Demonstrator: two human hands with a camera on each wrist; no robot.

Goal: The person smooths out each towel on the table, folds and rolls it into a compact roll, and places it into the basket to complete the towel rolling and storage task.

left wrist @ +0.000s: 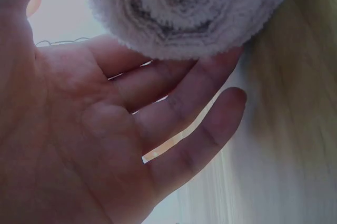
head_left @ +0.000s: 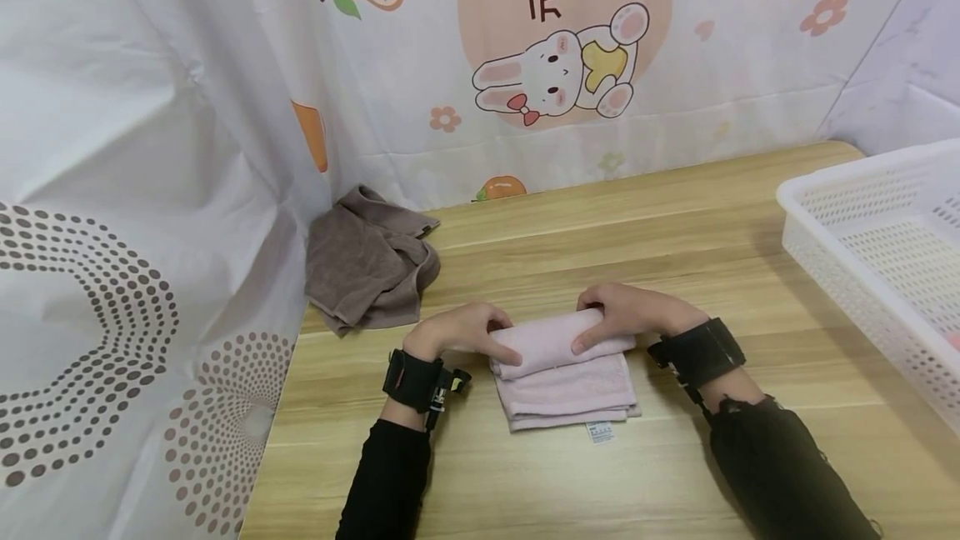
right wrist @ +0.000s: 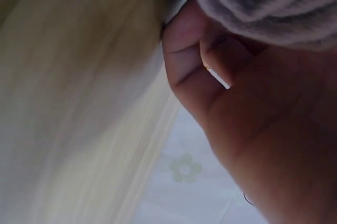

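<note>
A pale pink towel (head_left: pixel 566 390) lies on the wooden table, its far part rolled into a thick cylinder and its near part still flat in layers. At the roll's left end my left hand (head_left: pixel 468 330) grips it, thumb on the near side and fingers behind. My right hand (head_left: pixel 633 312) holds the right end the same way, thumb pressed on top. The left wrist view shows the spiral end of the roll (left wrist: pixel 184 13) resting against the fingers. In the right wrist view, curled fingers (right wrist: pixel 192 66) sit against the other spiral end.
A crumpled brown towel (head_left: pixel 367 265) lies at the table's far left by the curtain. On the right stands a white perforated basket (head_left: pixel 840 248). A printed curtain (head_left: pixel 405 98) hangs along the back edge. A small white label (head_left: pixel 600 432) sticks out from the pink towel's near edge.
</note>
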